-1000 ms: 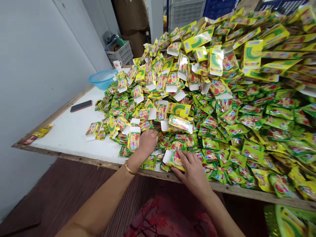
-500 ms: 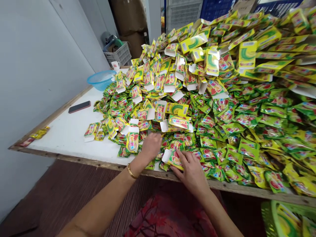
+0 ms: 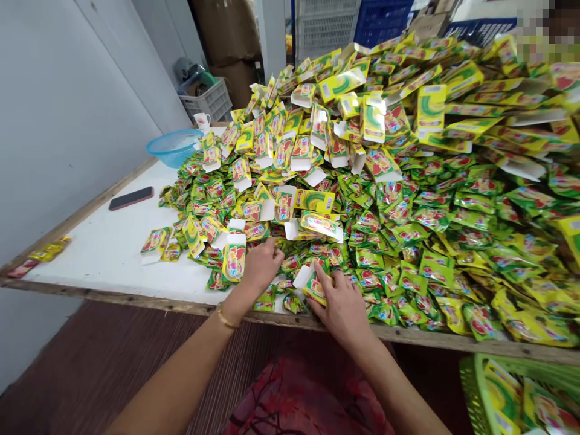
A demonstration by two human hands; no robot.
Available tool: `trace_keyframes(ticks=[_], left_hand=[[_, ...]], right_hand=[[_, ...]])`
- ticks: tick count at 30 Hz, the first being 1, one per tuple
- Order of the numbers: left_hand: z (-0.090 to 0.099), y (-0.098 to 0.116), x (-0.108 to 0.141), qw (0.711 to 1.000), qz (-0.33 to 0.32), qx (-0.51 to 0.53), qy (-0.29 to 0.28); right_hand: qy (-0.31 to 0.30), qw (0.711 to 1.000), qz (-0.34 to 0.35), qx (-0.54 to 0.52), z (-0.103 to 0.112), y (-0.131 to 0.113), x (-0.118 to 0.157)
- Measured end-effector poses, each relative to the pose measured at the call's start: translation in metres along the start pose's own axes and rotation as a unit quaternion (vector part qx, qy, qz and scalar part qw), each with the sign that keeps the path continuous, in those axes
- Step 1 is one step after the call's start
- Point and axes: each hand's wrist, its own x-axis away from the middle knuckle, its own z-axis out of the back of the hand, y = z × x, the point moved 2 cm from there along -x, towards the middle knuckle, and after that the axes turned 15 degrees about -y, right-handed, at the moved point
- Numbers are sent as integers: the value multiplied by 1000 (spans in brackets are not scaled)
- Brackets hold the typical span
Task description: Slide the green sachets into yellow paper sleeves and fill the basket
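Observation:
My right hand (image 3: 344,305) grips a small yellow and green box (image 3: 315,286) near the table's front edge; the box's white flap stands open toward the left. Just left of it, my left hand (image 3: 261,266) is closed over the green packets, its fingertips curled, and what they hold is hidden. An upright open box (image 3: 234,258) is right beside my left hand. Green candy packets (image 3: 369,260) lie around both hands, and a flat box (image 3: 321,223) rests on them farther back.
A large heap of open boxes (image 3: 430,109) covers the back. At the left are a phone (image 3: 131,198), a blue basket (image 3: 174,148) and small yellow packets (image 3: 51,248). A green basket (image 3: 473,393) with boxes stands below the front edge at right.
The whole view has shifted, with the table's contents now farther left in the picture. My left hand has moved slightly toward me and left; my right hand still holds the box.

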Motion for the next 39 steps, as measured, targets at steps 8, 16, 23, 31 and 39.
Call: trace_keyframes(ticks=[8,16,23,31,39], left_hand=[[-11,5,36,976,-84,195,45],[-29,20,47,935,-294,117,160],[-40,25,44,940,-257,177,140],[-15,13,25,942,-126,303,-65],[9,11,12,957,-156,145,-195]], right_hand=[[67,997,43,-11,-6,-10,-9],[73,997,28,-22,-8,-13,-9],[82,995,32,-52,-9,-11,-8],[77,995,29,-53,-6,-10,-7],[74,994,73,-23,-5,-13,-6]])
